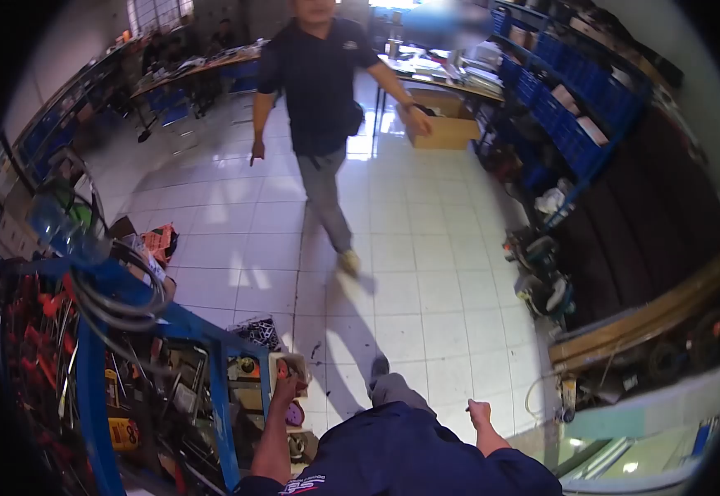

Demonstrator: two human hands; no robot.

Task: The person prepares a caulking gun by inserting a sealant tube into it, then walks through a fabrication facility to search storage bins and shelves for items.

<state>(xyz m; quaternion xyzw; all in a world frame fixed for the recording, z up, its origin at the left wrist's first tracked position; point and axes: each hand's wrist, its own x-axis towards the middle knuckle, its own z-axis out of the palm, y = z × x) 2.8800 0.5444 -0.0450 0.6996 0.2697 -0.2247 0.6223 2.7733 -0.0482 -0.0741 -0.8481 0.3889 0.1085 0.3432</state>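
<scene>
My left hand [288,385] hangs low on the left, overlapping a small open box [295,364] at the end of the blue rack. Its fingers blend into the reddish and dark things there, so I cannot tell whether it holds anything. Just below it sits a round pink-purple item [294,413]. Out to the right, over the white tiles, my right hand [479,411] is closed with the fingers curled in. Whatever may be inside that fist is hidden. One of my shoes [380,364] is forward on the floor.
A person [319,107] in a dark shirt is mid-stride ahead. On my left, the blue metal rack [91,364] carries tools and coiled cable [120,298]. Power tools [542,277] lie along the right side near blue bins [542,99]. A cardboard box [447,132] sits under the far table.
</scene>
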